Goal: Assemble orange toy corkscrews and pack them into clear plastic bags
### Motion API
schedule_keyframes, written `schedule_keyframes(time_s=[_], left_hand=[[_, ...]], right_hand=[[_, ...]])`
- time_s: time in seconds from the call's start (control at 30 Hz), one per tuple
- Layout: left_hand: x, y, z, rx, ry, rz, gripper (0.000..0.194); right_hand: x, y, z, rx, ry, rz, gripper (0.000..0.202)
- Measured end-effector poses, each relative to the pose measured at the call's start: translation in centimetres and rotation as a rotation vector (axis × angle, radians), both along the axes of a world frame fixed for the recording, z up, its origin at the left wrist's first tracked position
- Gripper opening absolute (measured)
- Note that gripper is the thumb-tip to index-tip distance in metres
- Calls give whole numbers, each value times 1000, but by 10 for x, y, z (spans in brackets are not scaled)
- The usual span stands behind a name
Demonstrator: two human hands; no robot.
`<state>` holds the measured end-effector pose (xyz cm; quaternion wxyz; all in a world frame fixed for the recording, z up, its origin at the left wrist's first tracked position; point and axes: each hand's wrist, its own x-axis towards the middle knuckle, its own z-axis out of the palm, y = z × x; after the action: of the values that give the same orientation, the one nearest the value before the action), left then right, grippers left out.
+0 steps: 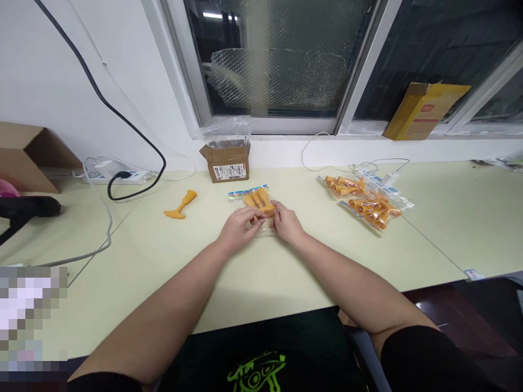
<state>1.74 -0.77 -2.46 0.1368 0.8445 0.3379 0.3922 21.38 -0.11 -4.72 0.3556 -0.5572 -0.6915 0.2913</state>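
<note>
In front of me on the table lies a clear plastic bag (pixel 248 191) with a coloured top strip, holding several orange T-shaped pieces (pixel 260 199). My left hand (pixel 242 227) is at the bag's near left side, its fingers bent and closed on the plastic near the lower edge. At the right side, my right hand (pixel 287 222) grips the bag's edge with thumb and fingers bent around it. The fingertips partly cover the pieces. A single loose orange T-shaped piece (pixel 182 206) lies on the table to the left of my hands.
Two filled bags of orange pieces (pixel 371 209) lie at the right, beside a power strip (pixel 379 182). A small open cardboard box (pixel 229 163) stands by the wall. Black cable (pixel 141 139) loops down at the left, near another power strip (pixel 118 173). A yellow carton (pixel 427 111) leans on the window.
</note>
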Motion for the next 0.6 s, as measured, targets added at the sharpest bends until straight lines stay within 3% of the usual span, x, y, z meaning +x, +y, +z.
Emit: schedule_keyframes(time_s=[0.2,0.27,0.33,0.43,0.5,0.6], left_hand=[[-2,1,2,26,73,15,13],[-8,5,6,51,91,85,13],[-21,12,10,87,89,259,15],[-53,29,9,84,99,635,24],[-79,41,3,-47,165,854,38],[-110,57,-9,-304,252,1061,59]], right_hand=[[-1,0,0,-16,-28,-56,55],[-1,-1,-1,-16,-40,-65,56],[1,-2,-1,-39,-25,-33,56],[5,-4,1,-80,10,35,61],[9,-7,3,-98,4,69,64],[13,-11,7,-104,-53,122,61]])
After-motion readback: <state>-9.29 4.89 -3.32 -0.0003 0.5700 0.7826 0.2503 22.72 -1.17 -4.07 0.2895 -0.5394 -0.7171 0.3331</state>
